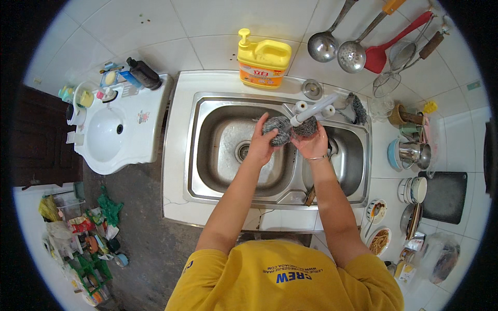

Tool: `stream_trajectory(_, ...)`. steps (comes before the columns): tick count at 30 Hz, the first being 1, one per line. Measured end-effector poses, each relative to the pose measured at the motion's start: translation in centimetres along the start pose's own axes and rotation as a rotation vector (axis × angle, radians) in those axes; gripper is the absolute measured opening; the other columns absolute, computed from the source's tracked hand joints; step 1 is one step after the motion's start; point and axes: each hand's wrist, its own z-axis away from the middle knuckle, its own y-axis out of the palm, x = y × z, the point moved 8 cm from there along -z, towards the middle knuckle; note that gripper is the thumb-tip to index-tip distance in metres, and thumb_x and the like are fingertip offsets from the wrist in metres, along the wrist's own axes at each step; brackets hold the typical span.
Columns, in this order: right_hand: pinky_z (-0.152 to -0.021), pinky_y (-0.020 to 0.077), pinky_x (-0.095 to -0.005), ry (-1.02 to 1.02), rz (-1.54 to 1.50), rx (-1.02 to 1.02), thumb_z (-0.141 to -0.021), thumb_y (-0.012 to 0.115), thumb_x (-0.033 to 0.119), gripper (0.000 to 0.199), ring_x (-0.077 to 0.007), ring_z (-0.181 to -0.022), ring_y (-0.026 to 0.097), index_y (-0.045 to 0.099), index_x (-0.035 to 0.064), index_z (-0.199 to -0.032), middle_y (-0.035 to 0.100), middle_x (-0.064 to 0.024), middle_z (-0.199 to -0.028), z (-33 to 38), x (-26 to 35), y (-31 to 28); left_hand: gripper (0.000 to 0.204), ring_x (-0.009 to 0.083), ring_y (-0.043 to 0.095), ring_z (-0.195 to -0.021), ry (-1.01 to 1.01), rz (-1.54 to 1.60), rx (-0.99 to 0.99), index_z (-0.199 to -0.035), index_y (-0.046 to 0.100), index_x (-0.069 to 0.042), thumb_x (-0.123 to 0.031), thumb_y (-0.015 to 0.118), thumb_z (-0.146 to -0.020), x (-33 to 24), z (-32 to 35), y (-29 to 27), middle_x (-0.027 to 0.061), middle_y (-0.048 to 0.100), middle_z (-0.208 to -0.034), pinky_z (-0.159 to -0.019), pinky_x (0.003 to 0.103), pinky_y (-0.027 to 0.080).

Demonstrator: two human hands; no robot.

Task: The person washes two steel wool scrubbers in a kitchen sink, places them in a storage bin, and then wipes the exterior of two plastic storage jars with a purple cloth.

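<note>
Over the divider of a steel double sink [207, 155], both hands are raised close together beneath the tip of a white faucet [316, 109]. My left hand [261, 144] is closed round a grey steel wool scourer [277, 128], thumb across its front. Cupped in my right hand [314, 144] is a darker steel wool scourer [307, 126], partly hidden by the spout. Whether water is running is hard to make out. Below my right forearm, a utensil with a wooden handle [310, 197] leans in the smaller right basin.
Behind the sink stands a yellow detergent jug [264, 62], with a metal drain strainer [312, 89] beside it. Ladles [323, 46] and strainers hang on the tiled wall. Bowls [413, 190], food plates [379, 241] and a black board [445, 197] occupy the right counter. A white washbasin [104, 132] is at left.
</note>
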Motion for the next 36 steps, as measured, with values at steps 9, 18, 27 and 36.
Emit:
stream_trajectory(9,-0.099,0.0345,-0.0381,-0.259,0.850,0.115,-0.092,0.046,0.020,0.048,-0.0250,-0.117,0.045,0.035,0.0088,-0.136,0.044,-0.0090,-0.131,-0.5,-1.2,0.2,0.039,0.0274,0.052,-0.103,0.522,-0.780,-0.163,-0.103,0.059,-0.001,-0.024,0.069,-0.074,-2.8,-2.3,0.8,0.0167,0.055,-0.112,-0.091,0.035,0.040)
stream_trajectory(18,-0.077,0.0440,-0.0410,-0.914,1.692,0.034,-0.083,0.056,0.018,0.014,-0.0324,-0.082,0.056,0.058,0.0079,-0.093,0.058,-0.0125,-0.085,0.9,-2.3,11.2,0.031,0.0099,0.047,-0.065,0.348,-0.387,-0.331,-0.077,0.061,0.001,-0.024,0.050,-0.092,-1.3,-3.0,-3.6,0.0036,0.057,-0.071,-0.058,0.028,0.040)
stream_trajectory(27,-0.079,0.0498,-0.0463,0.136,0.206,0.072,-0.090,0.049,0.043,0.041,-0.0314,-0.093,0.059,0.056,0.0069,-0.109,0.060,-0.0162,-0.104,-3.1,-2.8,1.9,0.045,0.0225,0.062,-0.087,-0.168,-0.070,-0.139,-0.106,0.055,-0.004,-0.045,0.042,-0.093,1.6,-1.3,-7.0,0.0101,0.063,-0.094,-0.081,0.039,0.051)
stream_trajectory(36,-0.084,0.0468,-0.0400,-0.438,0.678,-0.108,-0.089,0.055,0.021,0.030,-0.0238,-0.091,0.057,0.050,0.0087,-0.116,0.056,-0.0102,-0.105,-2.3,0.0,-0.5,0.029,0.0278,0.059,-0.100,-0.174,0.374,-0.063,-0.109,0.053,-0.003,-0.018,0.053,-0.084,4.4,-1.6,-5.9,0.0126,0.060,-0.109,-0.090,0.044,0.047)
